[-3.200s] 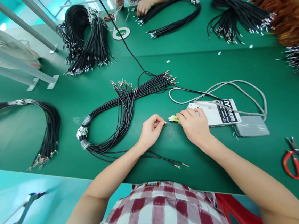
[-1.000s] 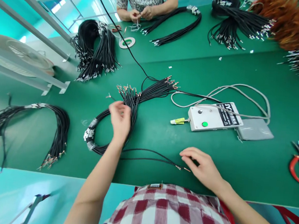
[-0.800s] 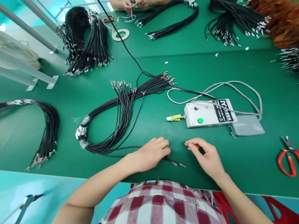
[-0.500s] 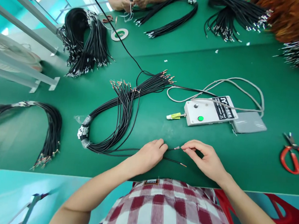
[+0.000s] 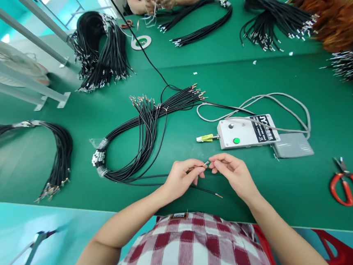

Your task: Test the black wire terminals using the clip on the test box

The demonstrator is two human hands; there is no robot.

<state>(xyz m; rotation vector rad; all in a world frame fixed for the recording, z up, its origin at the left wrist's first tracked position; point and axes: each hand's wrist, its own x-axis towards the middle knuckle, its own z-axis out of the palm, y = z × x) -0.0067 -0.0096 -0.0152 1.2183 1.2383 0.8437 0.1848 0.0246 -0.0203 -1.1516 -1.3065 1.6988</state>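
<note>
Wire (image 5: 160,176) lay on the green desk (image 5: 282,199) near its front edge, its tip pinched between both hands, left (image 5: 181,178) and right (image 5: 233,173); teal floor showed beyond the edge.

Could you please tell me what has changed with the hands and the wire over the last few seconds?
Both hands left the white tester box. The left hand reached to the wire bundle, then came back. Now both pinch a black wire's terminal end between them, raised off the green table, the right hand beside it. Box, scissors and bundles stayed put.
</note>
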